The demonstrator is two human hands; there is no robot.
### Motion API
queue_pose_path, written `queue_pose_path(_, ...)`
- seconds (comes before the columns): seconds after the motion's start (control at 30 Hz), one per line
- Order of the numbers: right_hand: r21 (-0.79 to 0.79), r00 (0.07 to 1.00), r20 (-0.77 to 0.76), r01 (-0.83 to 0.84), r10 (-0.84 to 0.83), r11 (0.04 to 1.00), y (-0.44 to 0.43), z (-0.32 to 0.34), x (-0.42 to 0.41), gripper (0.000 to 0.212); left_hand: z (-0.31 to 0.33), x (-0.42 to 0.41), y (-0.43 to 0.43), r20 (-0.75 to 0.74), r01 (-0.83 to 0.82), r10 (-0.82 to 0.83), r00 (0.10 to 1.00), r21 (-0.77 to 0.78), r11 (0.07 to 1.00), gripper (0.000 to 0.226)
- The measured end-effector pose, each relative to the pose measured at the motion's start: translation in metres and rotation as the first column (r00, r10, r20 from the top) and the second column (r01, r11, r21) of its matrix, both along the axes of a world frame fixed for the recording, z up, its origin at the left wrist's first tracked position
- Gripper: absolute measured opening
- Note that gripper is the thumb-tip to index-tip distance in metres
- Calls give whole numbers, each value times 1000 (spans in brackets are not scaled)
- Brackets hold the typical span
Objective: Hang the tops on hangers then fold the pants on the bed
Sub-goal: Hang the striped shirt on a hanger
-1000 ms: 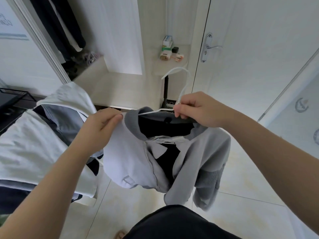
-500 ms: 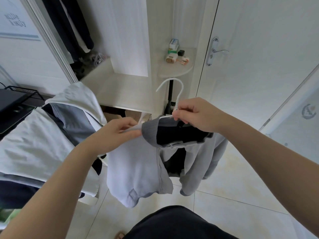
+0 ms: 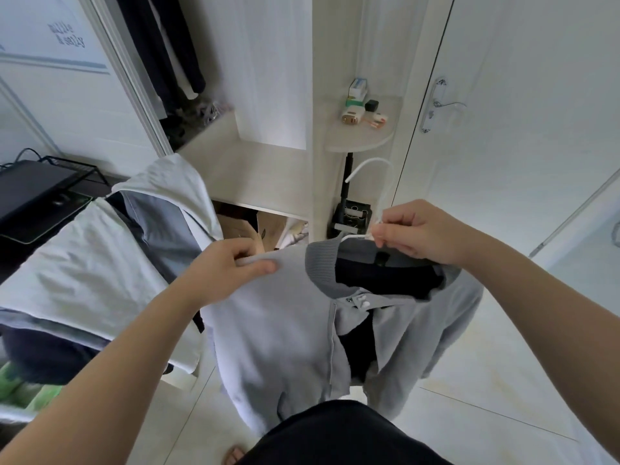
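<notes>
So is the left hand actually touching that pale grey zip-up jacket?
Touching. The head view shows the left hand pinching the shoulder fabric of the pale grey zip-up jacket between thumb and fingers.

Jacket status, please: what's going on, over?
Left hand pinches jacket shoulder. Right hand grips hanger neck. Jacket hangs open-fronted. Draped clothes close on left.

A soft matt grey cloth jacket with a ribbed knit collar hangs on a smooth white plastic hanger above glossy pale floor tiles, beside a shiny metal door handle
</notes>
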State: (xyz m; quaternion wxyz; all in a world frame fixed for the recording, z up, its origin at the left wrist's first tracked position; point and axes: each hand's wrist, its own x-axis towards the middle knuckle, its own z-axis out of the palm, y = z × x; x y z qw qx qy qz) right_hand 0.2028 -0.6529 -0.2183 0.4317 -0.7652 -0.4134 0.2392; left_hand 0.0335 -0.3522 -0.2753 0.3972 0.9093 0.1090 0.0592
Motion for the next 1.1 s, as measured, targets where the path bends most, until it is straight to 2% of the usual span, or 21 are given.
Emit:
queue_pose_path(0.07,-76,999,44,-27,30,997,1,-5,-4,29,15,-2,2,119,-8,21,993,-107,994,39)
queue_pose_path(0.13,-123,988,156,2,17,992,5,-10,-8,29,29,-1,2,178,4,30,984,-190,982,28)
queue_pose_path(0.2,-72,972,223,89,-71,993,8,-15,-9,29,40,-3,-3,170,2,32,985,-199,980,27)
queue_pose_path(0.3,53,964,168,198,-204,979,8,-19,-13,30,45,-12,-6,192,105,-61,980,-230,967,34)
queue_pose_path(0.33,89,963,148,214,-225,973,8,-19,-15,29,46,-15,-5,173,117,-82,981,-206,972,38)
queue_pose_path(0.4,158,966,102,220,-237,963,8,-17,-23,27,43,-19,0,161,5,-4,987,-7,1000,45)
queue_pose_path(0.47,209,973,66,202,-220,957,8,-11,-29,24,40,-19,3,303,-203,134,944,208,957,37)
queue_pose_path(0.5,220,975,79,188,-209,957,9,-7,-33,23,41,-19,1,377,-214,111,920,244,946,31)
queue_pose_path(0.53,224,975,101,170,-197,960,11,-5,-35,22,43,-18,-2,400,-156,39,916,266,951,32)
queue_pose_path(0.6,207,976,129,145,-174,968,18,-2,-38,22,42,-10,-9,344,-10,-111,932,332,943,43)
queue_pose_path(0.63,201,979,120,140,-166,969,22,-1,-39,23,40,-5,-14,320,27,-154,935,368,929,41)
queue_pose_path(0.73,195,986,77,128,-145,972,34,1,-39,23,31,7,-34,419,22,-202,885,397,918,20)
queue_pose_path(0.83,178,986,104,107,-127,978,39,2,-37,20,26,12,-36,470,-23,-177,865,390,920,19)
queue_pose_path(0.9,147,977,172,100,-125,984,35,-1,-30,10,24,12,-31,467,-50,-154,871,396,917,21)
queue_pose_path(0.97,64,958,258,114,-126,991,20,-8,-14,27,23,9,-22,477,-95,-100,873,367,925,22)
queue_pose_path(1.03,-89,977,176,136,-118,987,-3,-19,1,39,25,4,-12,493,-166,-7,870,306,938,23)
queue_pose_path(1.1,-240,984,96,171,-152,956,-22,-35,11,14,25,2,-1,501,-209,52,864,262,942,26)
